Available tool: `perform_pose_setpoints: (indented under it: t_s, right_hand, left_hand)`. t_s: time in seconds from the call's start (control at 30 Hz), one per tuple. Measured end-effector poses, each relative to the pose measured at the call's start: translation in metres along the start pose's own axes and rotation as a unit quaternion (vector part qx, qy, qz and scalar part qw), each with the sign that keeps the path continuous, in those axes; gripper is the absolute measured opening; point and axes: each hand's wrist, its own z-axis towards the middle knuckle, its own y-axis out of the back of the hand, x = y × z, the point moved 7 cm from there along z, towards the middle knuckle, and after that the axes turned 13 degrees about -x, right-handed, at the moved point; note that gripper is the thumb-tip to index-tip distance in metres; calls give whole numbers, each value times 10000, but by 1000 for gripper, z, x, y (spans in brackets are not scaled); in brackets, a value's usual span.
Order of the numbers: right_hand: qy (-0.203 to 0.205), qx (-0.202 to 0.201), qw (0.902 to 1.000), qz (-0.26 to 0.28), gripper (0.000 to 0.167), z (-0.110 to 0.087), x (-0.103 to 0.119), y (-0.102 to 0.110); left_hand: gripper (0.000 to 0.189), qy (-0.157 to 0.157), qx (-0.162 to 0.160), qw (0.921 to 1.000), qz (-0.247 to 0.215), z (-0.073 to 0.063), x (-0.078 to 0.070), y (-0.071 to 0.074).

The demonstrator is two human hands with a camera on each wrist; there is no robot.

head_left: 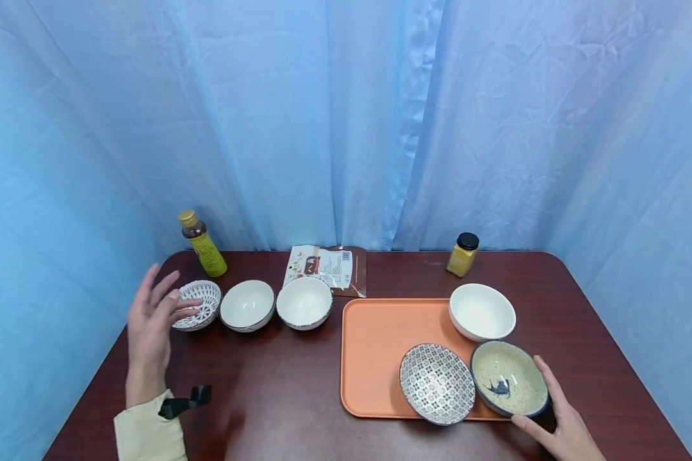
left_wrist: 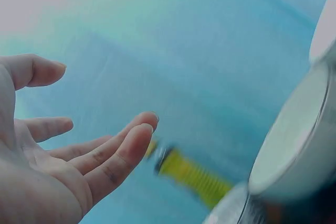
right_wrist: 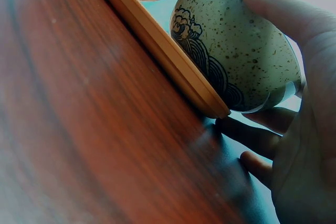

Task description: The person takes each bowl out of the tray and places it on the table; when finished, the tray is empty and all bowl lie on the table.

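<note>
The right hand (head_left: 565, 422) held the green bowl (head_left: 510, 378) at the tray's near right corner, its thumb at the near side of the rim and its forefinger along the right side; in the right wrist view the remaining fingers were set apart, near the base. The bowl's outside bore a dark wave design. Just left of it, the patterned bowl (head_left: 437, 384) overlapped the near edge of the orange tray (head_left: 386, 333); just beyond it stood the white bowl (head_left: 482, 312), across the tray's right edge.

The left hand (head_left: 152, 323) was raised and held nothing, its fingers spread and slightly bent. In the head view its fingertips overlapped the lattice bowl (head_left: 204, 301), first in a row with two dark-rimmed bowls (head_left: 248, 305); contact could not be told. Behind the row stood a bottle (head_left: 204, 246) and lay a packet (head_left: 323, 266); a yellow jar (head_left: 463, 255) stood beyond the tray on the table (head_left: 300, 390).
</note>
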Motion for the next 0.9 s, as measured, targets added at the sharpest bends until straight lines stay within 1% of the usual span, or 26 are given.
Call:
perform_pose_setpoints:
  t_s: [0.07, 0.17, 0.3, 0.4, 0.5, 0.57, 0.73, 0.8, 0.9]
  right_hand:
    - [-16, 18, 10000, -6, 101, 0, 0, 0]
    - [-32, 35, 10000, -8, 102, 0, 0, 0]
    - [-39, 43, 10000, 25, 102, 0, 0, 0]
    - [-56, 58, 10000, 44, 102, 0, -1, 0]
    - [-83, 85, 9999, 48, 101, 1, -1, -1]
    - [-83, 91, 9999, 41, 101, 1, -1, -1]
    - [-44, 69, 9999, 63, 101, 0, -2, -1]
    - [-50, 68, 9999, 59, 101, 1, -2, -1]
    - [-72, 73, 9999, 44, 101, 1, -3, -1]
  left_hand:
    - [62, -233, 478, 9986, -49, -8, -3, -19]
    - [61, -474, 1105, 9927, -56, -21, -5, -45]
    - [61, -589, 1687, 9839, -102, -38, -4, -73]
    - [62, -601, 2041, 9769, -198, -49, 0, -89]
    - [64, -574, 2412, 9686, -194, -60, 6, -104]
    - [65, -557, 2666, 9622, -78, -68, 11, -115]
    - [67, -516, 3179, 9462, 298, -89, 23, -139]
    - [67, -434, 3371, 9399, 334, -98, 27, -149]
    - [69, -215, 3631, 9308, 363, -112, 35, -162]
